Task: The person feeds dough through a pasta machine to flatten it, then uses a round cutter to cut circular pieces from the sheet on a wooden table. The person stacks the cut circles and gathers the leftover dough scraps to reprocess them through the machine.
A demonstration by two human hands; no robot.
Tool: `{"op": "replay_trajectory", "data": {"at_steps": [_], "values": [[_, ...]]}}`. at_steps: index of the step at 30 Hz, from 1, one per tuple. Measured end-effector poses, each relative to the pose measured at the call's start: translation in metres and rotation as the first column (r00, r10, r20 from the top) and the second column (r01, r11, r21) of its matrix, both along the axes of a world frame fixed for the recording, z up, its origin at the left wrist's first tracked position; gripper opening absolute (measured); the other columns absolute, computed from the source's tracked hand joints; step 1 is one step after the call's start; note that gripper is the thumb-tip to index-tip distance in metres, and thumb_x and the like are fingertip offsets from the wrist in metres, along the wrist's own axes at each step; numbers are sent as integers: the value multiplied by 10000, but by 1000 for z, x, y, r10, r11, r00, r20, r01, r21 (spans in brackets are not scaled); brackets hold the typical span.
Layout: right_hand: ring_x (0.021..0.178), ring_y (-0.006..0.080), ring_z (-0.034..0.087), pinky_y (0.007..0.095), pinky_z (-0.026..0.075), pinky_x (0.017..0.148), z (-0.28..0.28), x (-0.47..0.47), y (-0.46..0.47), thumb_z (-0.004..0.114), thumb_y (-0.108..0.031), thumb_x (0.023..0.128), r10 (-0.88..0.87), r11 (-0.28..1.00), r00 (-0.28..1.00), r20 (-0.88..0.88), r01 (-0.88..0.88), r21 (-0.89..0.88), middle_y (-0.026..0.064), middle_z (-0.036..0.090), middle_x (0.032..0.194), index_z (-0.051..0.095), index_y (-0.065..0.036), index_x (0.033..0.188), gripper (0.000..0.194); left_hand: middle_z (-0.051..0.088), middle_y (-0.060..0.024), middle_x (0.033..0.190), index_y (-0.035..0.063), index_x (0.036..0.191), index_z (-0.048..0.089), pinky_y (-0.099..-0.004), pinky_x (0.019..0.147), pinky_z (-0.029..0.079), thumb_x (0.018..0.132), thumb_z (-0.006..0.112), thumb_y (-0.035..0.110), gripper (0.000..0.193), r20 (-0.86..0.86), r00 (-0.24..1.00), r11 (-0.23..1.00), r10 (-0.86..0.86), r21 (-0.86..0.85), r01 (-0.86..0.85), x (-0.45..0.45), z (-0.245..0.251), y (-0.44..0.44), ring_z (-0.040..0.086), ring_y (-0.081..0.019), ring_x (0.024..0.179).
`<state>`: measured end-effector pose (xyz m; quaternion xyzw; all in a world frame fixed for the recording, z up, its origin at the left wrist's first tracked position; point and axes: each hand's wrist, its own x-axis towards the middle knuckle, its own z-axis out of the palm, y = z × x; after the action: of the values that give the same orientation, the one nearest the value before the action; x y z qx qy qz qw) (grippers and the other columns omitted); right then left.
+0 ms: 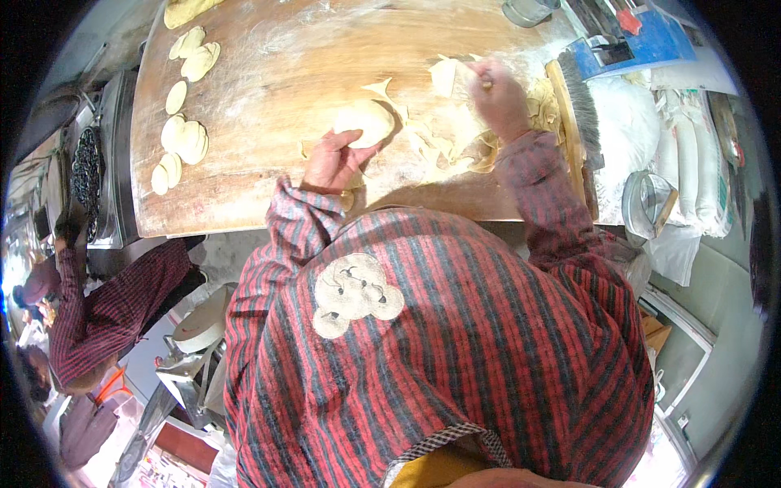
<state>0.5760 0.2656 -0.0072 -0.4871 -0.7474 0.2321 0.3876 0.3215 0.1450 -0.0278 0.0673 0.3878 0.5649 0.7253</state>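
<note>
Near the middle of the floured wooden board [262, 152], my left hand [335, 160] grips a stack of round flat dough pieces [366, 124], thumb on top. My right hand [495, 91], blurred, is closed around something small at the upper right; what it is cannot be told. Its fingertips meet a pale dough piece [444, 76]. Between the hands lie thin dough scraps [439, 149], with a pointed strip just above the stack. Along the board's left side, overlapping dough rounds [184, 139] lie in a loose row, and a larger dough piece [186, 11] is at the top left.
A long-bristled brush [576, 110] lies along the right edge beside heaped dough scraps [543, 107]. Beyond are a blue tray [662, 49] with tools, a metal ring cutter [648, 204] and plastic bags [689, 158]. Another person [116, 311] in a striped garment works at the left.
</note>
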Motion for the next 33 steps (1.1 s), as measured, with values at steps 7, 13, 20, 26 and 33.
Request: {"op": "replay_trajectory", "data": {"at_steps": [7,13,20,26,33], "values": [[929,298,608,402,485,827,18,-85,-54,680,-162,791,472,862,878,81,-478,166,121,624,1011,584,-65,1018,265,614,-186,1173,-69,1220,495,-377,911,527,997,451,248,391,116,982,988,150,-64,-143,10,-21,6,628,-269,1033],[991,352,517,431,425,878,-49,-28,23,689,-189,751,143,957,899,415,-233,174,155,550,990,560,-28,964,297,562,-216,1239,-93,1290,417,-389,941,533,966,495,112,391,214,973,982,84,146,-117,-44,-4,-16,597,-299,1117],[965,321,554,388,450,864,-97,4,52,607,-178,830,114,993,862,495,-107,-42,145,569,959,573,-28,971,208,509,-232,1311,-83,1350,357,-432,1022,465,973,476,117,443,310,935,958,170,169,-231,-80,12,-71,552,-325,1179],[903,276,548,389,440,812,-83,4,56,626,-162,830,-85,960,995,59,97,-261,122,547,906,557,-29,938,185,447,-224,1374,-58,1383,309,-472,1088,378,976,470,152,486,423,879,938,219,157,-309,-81,-11,-91,462,-348,1268],[948,335,497,422,411,847,-101,6,41,647,-108,802,156,964,903,399,-227,136,148,519,933,531,-13,904,181,458,-203,1369,-29,1381,327,-482,1069,395,976,472,169,474,427,882,926,198,213,-311,-79,-17,-87,473,-337,1260]]}}
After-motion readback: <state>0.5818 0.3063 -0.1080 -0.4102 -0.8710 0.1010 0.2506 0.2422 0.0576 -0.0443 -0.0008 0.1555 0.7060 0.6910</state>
